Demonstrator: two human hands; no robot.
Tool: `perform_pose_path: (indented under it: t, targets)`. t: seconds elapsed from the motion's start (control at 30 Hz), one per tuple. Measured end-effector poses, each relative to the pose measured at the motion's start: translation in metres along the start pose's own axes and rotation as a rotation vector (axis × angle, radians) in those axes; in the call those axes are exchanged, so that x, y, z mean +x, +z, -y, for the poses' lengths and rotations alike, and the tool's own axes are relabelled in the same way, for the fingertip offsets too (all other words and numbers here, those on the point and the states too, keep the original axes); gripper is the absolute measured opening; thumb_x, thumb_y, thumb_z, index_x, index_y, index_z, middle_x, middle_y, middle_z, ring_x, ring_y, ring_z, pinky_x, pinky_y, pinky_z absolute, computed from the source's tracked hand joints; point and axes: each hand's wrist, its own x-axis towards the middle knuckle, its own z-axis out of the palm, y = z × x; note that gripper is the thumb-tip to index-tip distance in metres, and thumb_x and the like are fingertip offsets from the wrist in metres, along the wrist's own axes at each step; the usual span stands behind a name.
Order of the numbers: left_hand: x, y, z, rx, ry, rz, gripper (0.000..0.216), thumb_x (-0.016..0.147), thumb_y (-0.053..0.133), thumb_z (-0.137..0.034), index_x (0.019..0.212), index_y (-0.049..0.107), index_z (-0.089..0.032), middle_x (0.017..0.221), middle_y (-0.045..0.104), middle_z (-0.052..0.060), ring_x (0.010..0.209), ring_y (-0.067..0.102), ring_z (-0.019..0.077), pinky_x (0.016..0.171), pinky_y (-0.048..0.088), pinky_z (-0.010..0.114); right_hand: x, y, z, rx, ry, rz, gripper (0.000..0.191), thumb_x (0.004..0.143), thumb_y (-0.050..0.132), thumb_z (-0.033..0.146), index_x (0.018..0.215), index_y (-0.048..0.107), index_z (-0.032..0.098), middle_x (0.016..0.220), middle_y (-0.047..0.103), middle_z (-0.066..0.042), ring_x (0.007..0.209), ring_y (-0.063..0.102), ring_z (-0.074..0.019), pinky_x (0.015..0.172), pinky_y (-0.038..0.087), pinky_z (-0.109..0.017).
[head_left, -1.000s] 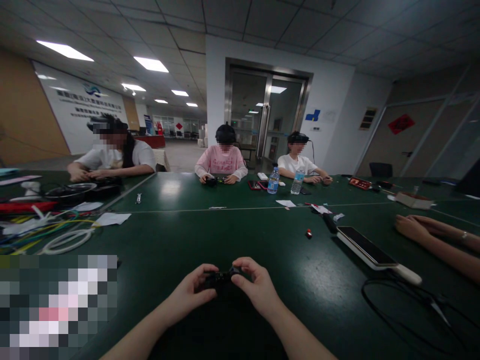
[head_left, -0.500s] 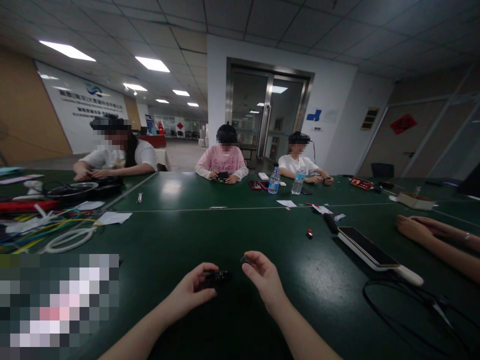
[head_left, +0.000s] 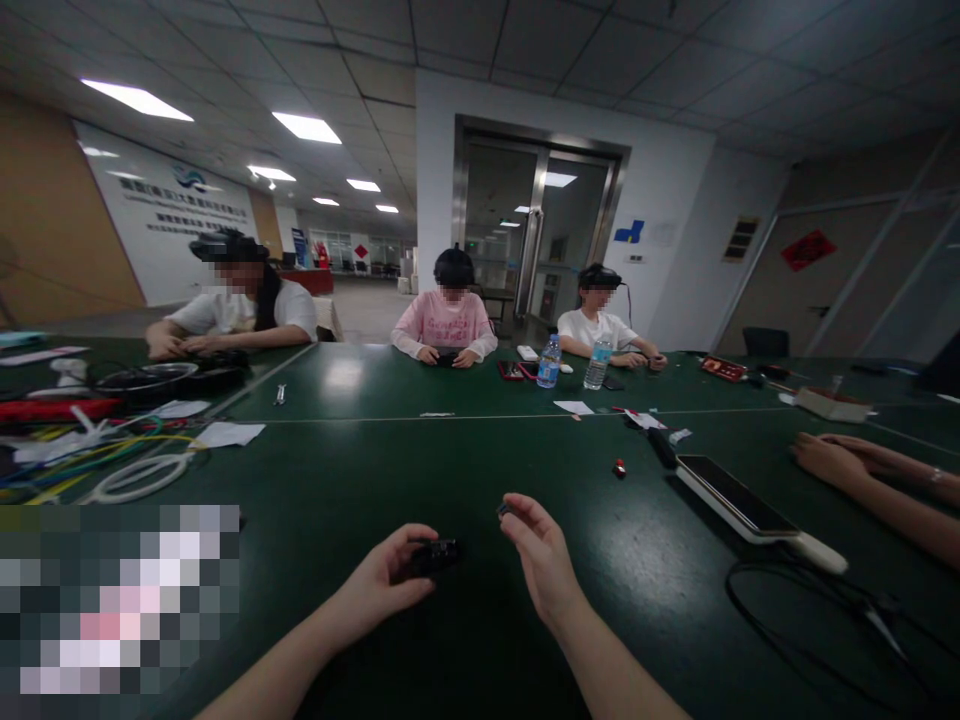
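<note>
My left hand (head_left: 382,578) grips a small black device (head_left: 436,555) just above the green table (head_left: 480,470), fingers wrapped round its left end. My right hand (head_left: 541,555) sits a little to the right of it, fingers pinched on a tiny dark piece (head_left: 503,510) held at the fingertips. The two hands are apart, with a gap between the black device and the tiny piece.
A phone on a white power strip (head_left: 739,497) lies to the right, with a black cable (head_left: 817,610) beyond it. A small red item (head_left: 619,467) lies ahead. Coloured wires (head_left: 97,465) lie left. Three people sit across the table; another person's hands (head_left: 840,455) rest at right.
A second ago both hands were together on the black device. My right hand has since pulled away up and to the right with a tiny piece; the left stays put.
</note>
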Motion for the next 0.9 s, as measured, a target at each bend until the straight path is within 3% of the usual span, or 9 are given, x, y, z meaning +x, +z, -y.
perform_pose_path:
  t: [0.37,0.67,0.9]
  targets:
    - [-0.001,0.000,-0.002,0.017,-0.014,-0.029,0.042,0.073,0.063,-0.019,0.110,0.043,-0.025,0.106,0.058,0.004,0.088,0.057,0.0189,0.077,0.044,0.034,-0.001,0.002,-0.003,-0.018,-0.001,0.020,0.036,0.066,0.071,0.029,0.100,0.060,0.022,0.102,0.060,-0.004,0.099,0.054,-0.0202,0.087,0.042,-0.034]
    - [-0.002,0.002,-0.005,0.038,-0.011,-0.035,0.041,0.073,0.062,-0.019,0.109,0.044,-0.025,0.104,0.059,0.004,0.086,0.058,0.0183,0.077,0.044,0.034,-0.008,0.009,0.005,-0.141,0.046,0.116,0.031,0.063,0.072,0.032,0.090,0.062,0.020,0.089,0.063,-0.003,0.087,0.057,-0.0192,0.081,0.045,-0.035]
    - [0.000,0.004,-0.002,0.006,0.004,-0.030,0.041,0.071,0.064,-0.016,0.107,0.045,-0.023,0.096,0.061,0.001,0.082,0.057,0.0158,0.072,0.043,0.029,-0.007,0.015,-0.006,-0.169,0.050,0.249,0.030,0.061,0.073,0.033,0.086,0.063,0.020,0.082,0.063,-0.002,0.077,0.058,-0.0172,0.076,0.045,-0.034]
